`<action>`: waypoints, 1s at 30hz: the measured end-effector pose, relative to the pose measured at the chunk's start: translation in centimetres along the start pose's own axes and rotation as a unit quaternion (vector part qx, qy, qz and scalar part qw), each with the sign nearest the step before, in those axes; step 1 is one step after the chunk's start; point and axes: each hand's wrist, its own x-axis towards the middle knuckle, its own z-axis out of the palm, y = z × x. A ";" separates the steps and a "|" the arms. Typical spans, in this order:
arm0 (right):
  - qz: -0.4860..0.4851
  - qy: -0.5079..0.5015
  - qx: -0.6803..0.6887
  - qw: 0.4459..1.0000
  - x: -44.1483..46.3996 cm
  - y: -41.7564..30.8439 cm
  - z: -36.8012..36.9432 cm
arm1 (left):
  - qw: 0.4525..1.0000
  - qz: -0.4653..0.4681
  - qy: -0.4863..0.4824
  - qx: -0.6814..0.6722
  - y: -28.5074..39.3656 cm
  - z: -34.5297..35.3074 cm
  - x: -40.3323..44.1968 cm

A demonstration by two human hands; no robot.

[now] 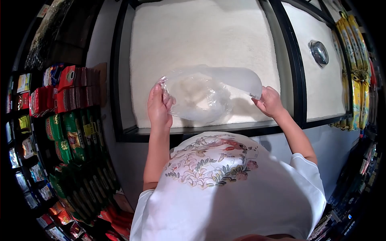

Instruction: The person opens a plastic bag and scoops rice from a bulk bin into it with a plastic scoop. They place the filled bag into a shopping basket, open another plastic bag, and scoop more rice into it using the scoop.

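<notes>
Over a black-framed bin [118, 92] full of fine white grain [201, 32], I hold a clear plastic bag [195, 98]. My left hand [159, 105] is closed on the bag's left edge, fingers partly behind the film. My right hand [270, 102] grips the right end of a frosted, translucent plastic scoop [243, 78]. The scoop's left part reaches into or behind the bag's upper side; I cannot tell which. Through the crinkled film a pale patch shows, and whether it is grain inside the bag or the heap behind is unclear.
To the right is a second bin with white grain [295, 36] and a shiny metal scoop or bowl [319, 53] on it. Yellow packets [356, 72] hang beyond. Shelves on the left hold red packs [66, 90] and green bags [74, 132]. The bin's dark front rim [209, 132] runs before my body.
</notes>
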 end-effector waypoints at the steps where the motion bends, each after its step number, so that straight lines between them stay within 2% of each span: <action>1: -0.071 -0.028 0.027 0.997 0.2 -1.1 0.5 | 1.000 0.003 -0.018 -0.018 -0.1 -0.1 0.1; 2: -0.142 -0.055 0.052 0.987 0.5 -1.9 0.9 | 0.999 0.007 -0.038 -0.036 -0.2 -0.3 0.1; 3: -0.147 -0.055 0.055 0.986 0.6 -2.5 1.6 | 0.999 0.010 -0.034 -0.036 -0.2 -0.5 0.1; 6: -0.055 -0.216 0.003 0.975 1.2 -3.9 2.8 | 0.997 0.056 -0.023 -0.042 -0.1 -0.8 -0.2; 7: -0.059 -0.218 0.002 0.974 1.7 -4.3 3.1 | 0.997 0.066 -0.019 -0.020 0.0 -0.8 -0.5; 9: -0.006 -0.258 -0.003 0.966 2.5 -5.4 4.0 | 0.997 0.075 -0.013 0.002 0.1 -0.7 -1.1; 13: 0.019 -0.290 -0.011 0.957 5.9 -9.4 6.2 | 0.993 -0.015 -0.109 -0.031 -1.1 1.3 -2.9; 15: 0.005 -0.329 -0.076 0.941 7.5 -9.3 9.0 | 0.990 -0.024 -0.139 -0.009 -1.3 2.1 -3.5; 16: 0.007 -0.328 -0.077 0.942 7.7 -8.5 10.2 | 0.990 -0.025 -0.141 -0.009 -1.2 2.0 -3.4; 18: 0.089 -0.287 -0.048 0.953 8.0 -7.6 11.8 | 0.993 -0.027 -0.106 -0.033 -0.8 1.4 -3.1; 22: 0.032 -0.344 -0.091 0.934 5.6 -6.1 10.1 | 0.995 0.001 -0.097 -0.024 0.0 -0.8 -2.8; 24: 0.067 -0.406 -0.064 0.909 4.4 -5.7 9.0 | 0.995 -0.017 -0.092 -0.039 -0.9 -0.8 -3.0; 30: 0.091 -0.392 0.022 0.915 2.9 -4.8 9.0 | 0.991 -0.039 -0.126 -0.027 -1.5 0.6 -2.1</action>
